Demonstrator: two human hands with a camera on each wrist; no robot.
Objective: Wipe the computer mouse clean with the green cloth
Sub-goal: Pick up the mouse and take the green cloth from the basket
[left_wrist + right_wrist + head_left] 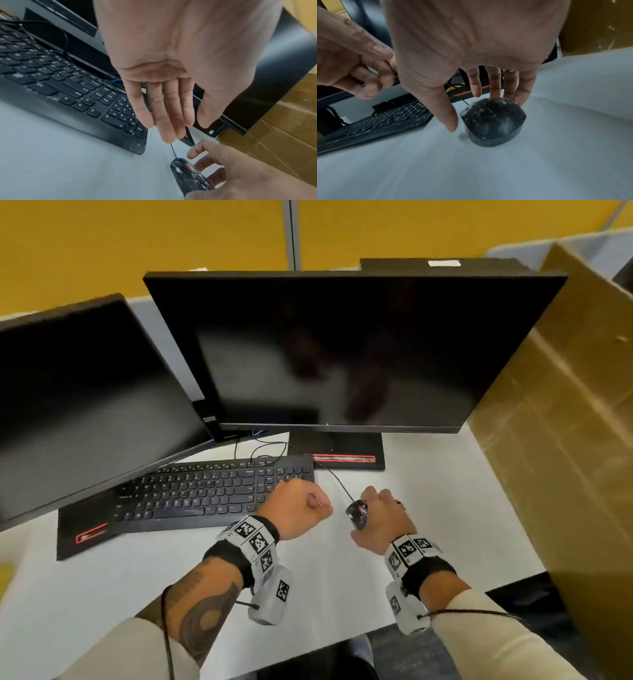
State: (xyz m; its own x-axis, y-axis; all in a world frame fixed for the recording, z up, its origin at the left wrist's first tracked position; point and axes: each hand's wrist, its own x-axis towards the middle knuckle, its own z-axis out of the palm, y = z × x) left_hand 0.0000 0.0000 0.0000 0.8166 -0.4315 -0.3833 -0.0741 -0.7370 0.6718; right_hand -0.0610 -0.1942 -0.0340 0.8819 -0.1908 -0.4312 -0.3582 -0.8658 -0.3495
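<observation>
Our right hand (380,517) cups the computer mouse (357,513), thumb on its near side and fingers (523,86) reaching over its far side, though we cannot tell how firmly they clasp it. The black mouse sits on the white table (102,587) under that hand, its top speckled with pale dust, which the right wrist view shows most plainly. Our left hand (296,510) hovers just to the left of the right one. Its fingers (169,112) are loosely bent, and the mouse cord (337,484) passes right by their tips; we cannot tell whether they pinch the cord or hold nothing. The cord runs from the front of the mouse, away from us and leftwards, toward the monitor stand (342,448).

Left of the left hand, touching distance from its knuckles, lies a black keyboard (185,498), dusty along its edge. Beyond both hands stands a large dark monitor (342,347), with a second dark monitor (78,398) further to the left. To the right of the right hand rises a brown cardboard box (561,422). We do not see the green cloth in any view.
</observation>
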